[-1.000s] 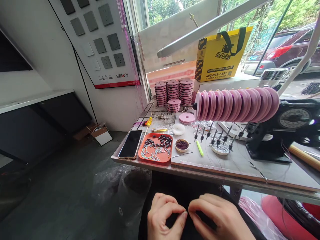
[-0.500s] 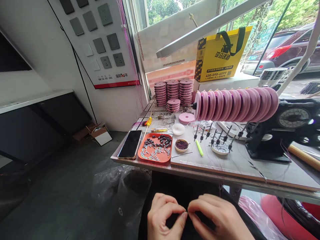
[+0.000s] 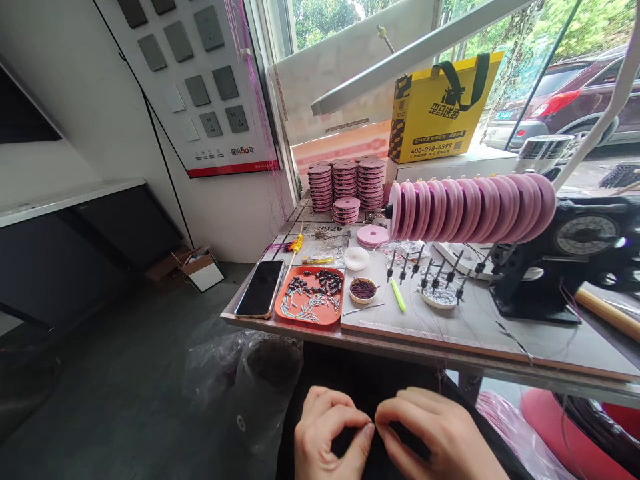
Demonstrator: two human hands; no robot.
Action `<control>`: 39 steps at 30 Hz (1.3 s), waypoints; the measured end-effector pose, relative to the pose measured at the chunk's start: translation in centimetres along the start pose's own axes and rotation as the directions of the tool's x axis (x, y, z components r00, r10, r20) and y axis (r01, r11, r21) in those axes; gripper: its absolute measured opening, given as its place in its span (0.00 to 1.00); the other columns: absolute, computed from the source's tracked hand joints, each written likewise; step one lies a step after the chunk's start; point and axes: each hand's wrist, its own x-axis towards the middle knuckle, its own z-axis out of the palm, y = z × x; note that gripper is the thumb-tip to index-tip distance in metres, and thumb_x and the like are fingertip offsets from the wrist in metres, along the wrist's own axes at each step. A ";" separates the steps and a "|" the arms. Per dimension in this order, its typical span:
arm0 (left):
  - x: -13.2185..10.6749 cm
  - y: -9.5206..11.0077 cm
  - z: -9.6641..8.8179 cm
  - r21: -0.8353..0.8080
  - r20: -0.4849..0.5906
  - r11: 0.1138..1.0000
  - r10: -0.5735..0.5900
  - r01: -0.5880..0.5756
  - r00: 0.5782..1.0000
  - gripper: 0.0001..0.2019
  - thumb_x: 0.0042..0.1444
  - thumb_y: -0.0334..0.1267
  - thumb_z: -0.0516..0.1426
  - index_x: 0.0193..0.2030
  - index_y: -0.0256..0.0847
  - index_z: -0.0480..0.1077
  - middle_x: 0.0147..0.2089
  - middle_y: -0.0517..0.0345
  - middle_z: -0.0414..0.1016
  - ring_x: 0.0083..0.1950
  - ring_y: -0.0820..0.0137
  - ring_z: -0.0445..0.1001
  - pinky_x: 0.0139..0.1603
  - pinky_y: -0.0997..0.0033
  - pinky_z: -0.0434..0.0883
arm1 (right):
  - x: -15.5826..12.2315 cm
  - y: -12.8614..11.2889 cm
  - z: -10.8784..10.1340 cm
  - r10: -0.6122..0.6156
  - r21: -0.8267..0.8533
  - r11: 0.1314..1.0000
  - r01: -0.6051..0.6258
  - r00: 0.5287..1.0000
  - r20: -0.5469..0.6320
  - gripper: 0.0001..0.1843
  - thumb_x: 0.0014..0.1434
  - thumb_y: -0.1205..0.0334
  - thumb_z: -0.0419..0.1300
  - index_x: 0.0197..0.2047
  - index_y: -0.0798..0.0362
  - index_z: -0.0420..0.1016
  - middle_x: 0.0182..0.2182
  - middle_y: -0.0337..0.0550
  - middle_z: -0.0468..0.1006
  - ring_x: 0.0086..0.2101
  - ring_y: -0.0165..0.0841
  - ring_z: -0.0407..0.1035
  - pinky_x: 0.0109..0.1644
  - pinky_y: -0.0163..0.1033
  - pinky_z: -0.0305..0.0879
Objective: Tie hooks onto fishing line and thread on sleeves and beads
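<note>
Both hands are low in the view, below the table's front edge, over dark cloth on my lap. My left hand point(image 3: 327, 433) pinches thumb and forefinger together on something too small to make out. My right hand point(image 3: 435, 433) is curled in a pinch too, its fingertips almost touching the left's. A thin thread may run between them, but I cannot be sure. On the table point(image 3: 450, 357) above stand an orange tray of small beads point(image 3: 311, 295), a small bowl of dark pieces point(image 3: 363, 289) and a row of pink spools on a black winding machine point(image 3: 470, 208).
A black phone point(image 3: 260, 288) lies left of the tray. Stacks of pink spools point(image 3: 345, 187) stand at the back, with a yellow bag point(image 3: 440, 110) behind. A green pen point(image 3: 399, 295) and small upright pins point(image 3: 430, 270) occupy the middle. A plastic-lined bin point(image 3: 260, 380) sits by my left knee.
</note>
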 end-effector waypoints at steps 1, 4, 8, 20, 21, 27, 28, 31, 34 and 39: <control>0.0 0.0 0.0 0.006 -0.004 1.000 0.006 -0.006 1.000 0.03 0.51 0.33 0.61 0.28 0.44 0.74 0.27 0.60 0.73 0.31 0.69 0.70 0.32 0.71 0.67 | 0.0 0.0 0.0 -0.005 -0.007 1.000 0.005 1.000 0.000 0.09 0.56 0.72 0.52 0.30 0.52 0.70 0.21 0.35 0.73 0.23 0.26 0.67 0.27 0.29 0.59; 0.0 0.0 0.0 0.026 -0.014 0.999 0.023 -0.022 1.000 0.03 0.51 0.32 0.61 0.28 0.44 0.75 0.27 0.60 0.73 0.32 0.68 0.69 0.32 0.70 0.67 | 0.0 0.0 0.0 -0.009 -0.021 1.000 0.009 1.000 0.009 0.09 0.56 0.71 0.52 0.29 0.52 0.70 0.21 0.36 0.73 0.23 0.26 0.67 0.27 0.29 0.59; 0.0 -0.1 0.0 0.037 -0.012 0.999 0.027 -0.027 1.000 0.03 0.51 0.31 0.61 0.28 0.44 0.75 0.27 0.59 0.73 0.31 0.67 0.69 0.32 0.70 0.67 | 0.0 0.0 0.0 -0.003 0.000 1.000 0.003 1.000 -0.006 0.09 0.56 0.72 0.52 0.30 0.52 0.70 0.21 0.36 0.73 0.23 0.26 0.68 0.27 0.29 0.59; 0.0 -0.1 0.0 0.047 -0.015 0.998 0.041 -0.040 0.999 0.03 0.51 0.32 0.61 0.28 0.44 0.74 0.27 0.60 0.73 0.31 0.67 0.69 0.31 0.70 0.67 | 0.1 0.0 0.1 0.001 0.001 1.000 -0.001 1.000 -0.001 0.09 0.55 0.72 0.53 0.29 0.52 0.70 0.21 0.36 0.73 0.23 0.26 0.67 0.27 0.29 0.59; 0.0 -0.1 0.0 0.061 -0.014 0.997 0.050 -0.049 0.999 0.03 0.51 0.32 0.61 0.28 0.44 0.74 0.27 0.60 0.73 0.31 0.67 0.69 0.31 0.70 0.67 | 0.1 0.0 0.0 -0.001 -0.007 1.000 0.001 1.000 0.006 0.09 0.56 0.72 0.53 0.29 0.52 0.70 0.21 0.36 0.73 0.23 0.26 0.67 0.26 0.29 0.59; -0.1 -0.1 0.2 0.167 -0.047 0.979 0.128 -0.118 0.991 0.05 0.53 0.33 0.59 0.27 0.44 0.72 0.25 0.59 0.73 0.30 0.66 0.68 0.30 0.67 0.66 | 0.1 -0.1 0.1 0.011 -0.023 1.000 -0.011 1.000 0.024 0.09 0.56 0.71 0.52 0.28 0.51 0.70 0.22 0.36 0.74 0.23 0.26 0.67 0.27 0.29 0.59; -0.1 -0.1 0.2 0.176 -0.045 0.977 0.134 -0.124 0.990 0.05 0.52 0.32 0.59 0.27 0.44 0.72 0.25 0.59 0.73 0.30 0.66 0.68 0.31 0.67 0.66 | 0.1 -0.1 0.1 0.015 -0.024 1.000 -0.015 0.999 0.028 0.09 0.56 0.71 0.52 0.29 0.51 0.70 0.22 0.36 0.74 0.23 0.26 0.67 0.27 0.29 0.59; 0.0 0.1 0.2 0.189 -0.037 0.973 0.141 -0.132 0.989 0.05 0.52 0.31 0.59 0.28 0.44 0.71 0.26 0.60 0.73 0.30 0.66 0.68 0.31 0.67 0.66 | 0.2 -0.2 0.1 0.027 -0.014 1.000 -0.027 0.999 0.032 0.09 0.56 0.71 0.52 0.29 0.51 0.70 0.22 0.35 0.74 0.23 0.26 0.68 0.27 0.29 0.59; 0.0 0.3 0.1 0.196 -0.024 0.972 0.138 -0.131 0.990 0.05 0.52 0.30 0.59 0.29 0.44 0.71 0.26 0.60 0.73 0.30 0.66 0.68 0.32 0.66 0.66 | 0.2 -0.1 0.1 0.039 0.008 0.999 -0.039 0.999 0.021 0.09 0.55 0.72 0.53 0.29 0.51 0.70 0.22 0.35 0.74 0.23 0.26 0.69 0.28 0.29 0.60; 0.0 0.4 0.0 0.205 0.000 0.969 0.139 -0.136 0.990 0.06 0.50 0.27 0.60 0.29 0.44 0.71 0.27 0.61 0.73 0.31 0.67 0.67 0.33 0.66 0.66 | 0.1 0.0 0.6 0.054 0.047 0.997 -0.056 0.998 0.035 0.10 0.54 0.73 0.51 0.30 0.50 0.70 0.23 0.35 0.74 0.24 0.26 0.69 0.28 0.28 0.60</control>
